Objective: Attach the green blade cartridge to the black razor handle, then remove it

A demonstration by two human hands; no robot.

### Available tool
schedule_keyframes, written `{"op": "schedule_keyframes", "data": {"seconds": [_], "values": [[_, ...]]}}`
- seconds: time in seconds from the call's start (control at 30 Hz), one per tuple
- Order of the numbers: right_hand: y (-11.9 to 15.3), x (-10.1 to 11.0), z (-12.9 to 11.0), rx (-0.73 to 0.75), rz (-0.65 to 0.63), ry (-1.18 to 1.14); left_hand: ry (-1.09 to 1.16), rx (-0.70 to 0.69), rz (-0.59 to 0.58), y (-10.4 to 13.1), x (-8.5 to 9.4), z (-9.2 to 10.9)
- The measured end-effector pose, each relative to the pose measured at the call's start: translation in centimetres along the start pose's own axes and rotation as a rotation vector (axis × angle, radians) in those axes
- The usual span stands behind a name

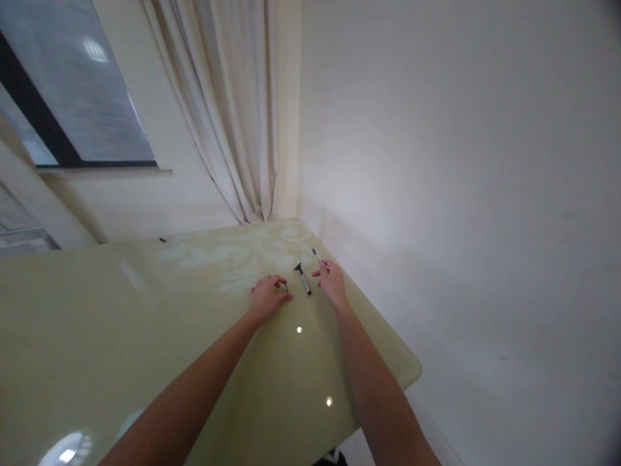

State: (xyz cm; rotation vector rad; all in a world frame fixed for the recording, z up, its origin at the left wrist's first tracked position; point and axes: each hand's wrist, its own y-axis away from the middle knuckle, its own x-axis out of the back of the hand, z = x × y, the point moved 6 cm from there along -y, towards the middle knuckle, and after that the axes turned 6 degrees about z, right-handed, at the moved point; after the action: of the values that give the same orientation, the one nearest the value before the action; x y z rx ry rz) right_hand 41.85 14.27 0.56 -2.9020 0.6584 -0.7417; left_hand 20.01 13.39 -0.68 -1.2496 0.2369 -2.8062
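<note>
And there was the right hand, its fingers closed on a brush, the dark head poking out past the fingertips! Over at the left hand, thumb and forefinger curved about a small dark piece; gripped or merely touched, I could not tell. Between the two sets of fingers lay the razor, flat on the table, head pointing away, touched by neither hand. Tight quarters, this! A careless inward sweep of the right fingers could well have knocked the razor askew, so near did it lie; a slip of the left thumb might have done the same. The table's glossy surface looked ready to let things slide. And that piece, so slight, could have dropped from a loose pinch. Well beyond the left fingers, off to their left, lay a black bit, out of reach of any nudge.
</note>
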Motion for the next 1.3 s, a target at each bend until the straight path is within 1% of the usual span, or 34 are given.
{"op": "schedule_keyframes", "data": {"seconds": [0.07, 0.17, 0.37, 0.47, 0.6, 0.73, 0.87, 0.93, 1.0, 1.07, 1.13, 1.2, 1.27, 1.3], "values": [[0.0, 0.3, 0.2, 0.016, 0.015, 0.095, -0.037, 0.037, 0.010, -1.3, -0.7, 0.1], [0.1, 0.5, 0.4, 0.035, 0.037, 0.217, -0.069, 0.067, 0.002, -2.0, -1.3, -0.2], [0.2, 0.0, 0.6, 0.069, 0.059, 0.418, -0.097, 0.066, -0.030, -2.2, -1.5, -1.0], [0.4, -0.2, 0.8, 0.079, 0.061, 0.467, -0.093, 0.056, -0.040, -2.2, -1.5, -1.0], [0.5, 0.0, 1.0, 0.099, 0.109, 0.550, -0.083, 0.056, -0.031, -2.1, -1.4, -0.8], [0.4, 0.2, 1.2, 0.094, 0.147, 0.588, -0.065, 0.063, -0.019, -1.9, -1.3, -0.7], [0.4, 0.4, 1.3, 0.117, 0.149, 0.583, -0.027, 0.074, 0.008, -1.7, -1.3, -0.8], [0.4, 0.7, 0.9, 0.135, 0.162, 0.575, 0.001, 0.077, 0.024, -1.7, -1.2, -0.8], [0.7, 1.0, 0.1, 0.173, 0.195, 0.553, 0.041, 0.075, 0.037, -1.5, -0.9, -0.9], [1.2, 1.0, -1.3, 0.222, 0.218, 0.493, 0.105, 0.056, 0.035, -0.8, -0.4, -0.9], [2.2, 0.4, -3.0, 0.278, 0.184, 0.383, 0.184, 0.021, 0.010, 0.9, 0.4, -1.2], [3.9, -1.2, -4.8, 0.368, 0.059, 0.240, 0.257, -0.020, -0.035, 3.6, 1.5, -1.7], [6.3, -3.4, -6.5, 0.484, -0.136, 0.103, 0.314, -0.050, -0.071, 6.8, 2.7, -2.6], [7.7, -4.4, -7.2, 0.540, -0.218, 0.062, 0.384, -0.067, -0.097, 8.3, 3.2, -3.0]]}}
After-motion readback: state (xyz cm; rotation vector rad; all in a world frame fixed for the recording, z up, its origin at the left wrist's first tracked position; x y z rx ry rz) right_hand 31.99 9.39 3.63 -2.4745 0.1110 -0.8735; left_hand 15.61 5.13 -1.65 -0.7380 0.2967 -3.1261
